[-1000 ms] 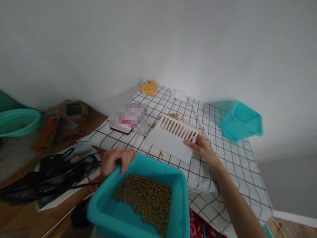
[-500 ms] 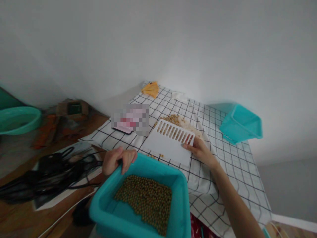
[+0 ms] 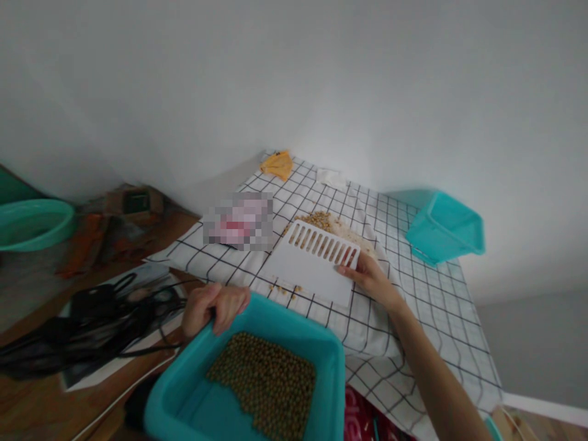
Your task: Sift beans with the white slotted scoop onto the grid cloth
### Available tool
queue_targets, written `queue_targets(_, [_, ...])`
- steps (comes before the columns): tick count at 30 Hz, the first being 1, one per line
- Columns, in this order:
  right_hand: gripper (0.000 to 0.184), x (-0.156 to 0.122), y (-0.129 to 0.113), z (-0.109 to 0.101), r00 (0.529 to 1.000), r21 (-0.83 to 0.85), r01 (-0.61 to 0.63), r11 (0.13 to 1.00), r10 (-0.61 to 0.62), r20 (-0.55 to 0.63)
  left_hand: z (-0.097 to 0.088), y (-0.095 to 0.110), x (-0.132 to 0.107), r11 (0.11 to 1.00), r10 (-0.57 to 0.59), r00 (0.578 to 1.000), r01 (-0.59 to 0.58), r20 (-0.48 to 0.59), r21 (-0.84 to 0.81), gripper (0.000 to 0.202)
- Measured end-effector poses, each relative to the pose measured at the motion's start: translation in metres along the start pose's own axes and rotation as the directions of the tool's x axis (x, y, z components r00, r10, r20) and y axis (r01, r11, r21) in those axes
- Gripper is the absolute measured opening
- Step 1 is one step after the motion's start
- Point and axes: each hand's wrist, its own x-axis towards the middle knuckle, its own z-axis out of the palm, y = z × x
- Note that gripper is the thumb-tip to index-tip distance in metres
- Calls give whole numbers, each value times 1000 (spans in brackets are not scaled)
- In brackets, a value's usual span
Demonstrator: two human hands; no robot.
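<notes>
My left hand (image 3: pixel 217 307) is closed over the far left rim of a teal plastic tub (image 3: pixel 327 349), which is tilted at the table's front edge. Small round brown-green pellets (image 3: pixel 271 380) cover part of its bottom. Between the thumb and fingers of my right hand (image 3: pixel 367 275) is the right side of a white slotted plastic scraper (image 3: pixel 307 269), lying low over the cloth. Behind its slots sits a heap of tan pellets (image 3: pixel 319 219) beside a patch of pale powder (image 3: pixel 346 231). A few loose bits (image 3: pixel 289 290) lie between the scraper and the tub.
A white checked cloth (image 3: pixel 413 294) covers the table. On it are a second teal tub (image 3: pixel 443 229), a blurred-out pink item (image 3: pixel 241 220), a yellow cloth-like piece (image 3: pixel 277 165) and a white tissue (image 3: pixel 331 178). Black cables (image 3: pixel 119 312) and a green basin (image 3: pixel 37 223) are at left.
The teal tub and my left hand have shifted slightly down and left, showing more loose bits on the cloth. The scraper and right hand stay almost where they were.
</notes>
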Motion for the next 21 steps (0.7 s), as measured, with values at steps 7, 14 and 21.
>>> queue_targets(7, [33,-1,-5,-4,1000,30,-28,999,28,2,1,-7,-12,1000,-2,998,1,-56,-13,67])
queue_targets(14, [36,-3,-3,-6,1000,38,-23,999,23,15,0,-10,-14,1000,-4,996,3,-88,-13,66])
queue_targets(21, [33,-9,-5,-5,995,47,-74,996,70,72,7,-13,-17,1000,-4,987,0,-163,-24,66])
